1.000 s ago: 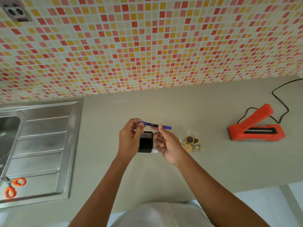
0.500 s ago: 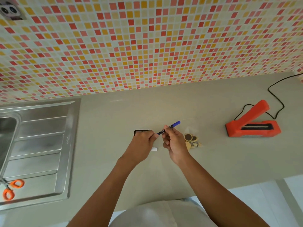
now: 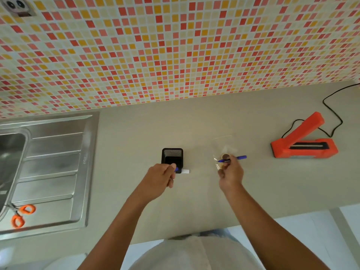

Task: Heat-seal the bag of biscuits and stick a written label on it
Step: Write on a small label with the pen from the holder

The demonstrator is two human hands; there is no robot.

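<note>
- Half a second ago the two hands met at the pen, just in front of the black mesh holder [image 3: 172, 155]. Now they are well apart.
- The left hand [image 3: 161, 177] has stayed by the holder. Its fingers are curled, pinching a small blue piece [image 3: 176, 169], apparently the pen's cap, at the holder's near edge.
- The right hand [image 3: 231, 174] has moved right. Its fingers are clamped on the blue pen [image 3: 233, 158], which lies roughly level above the bag of biscuits [image 3: 224, 148].
- The bag is clear and lies flat on the worktop [image 3: 136, 133], between the holder and the orange heat sealer [image 3: 303, 148]. Round biscuits show just under the pen.
- The holder, hidden under the left hand before, now shows.
- The white label [image 3: 185, 171] lies on the worktop just right of the holder, where it was. No writing can be made out on it.
- The sealer's arm stands raised, as before, and its black cord [image 3: 334, 108] trails behind.
- A small stamped mark on the sink drainer [image 3: 58, 145] is too small to read.
- Orange-handled scissors [image 3: 21, 215] lie on the drainer.
</note>
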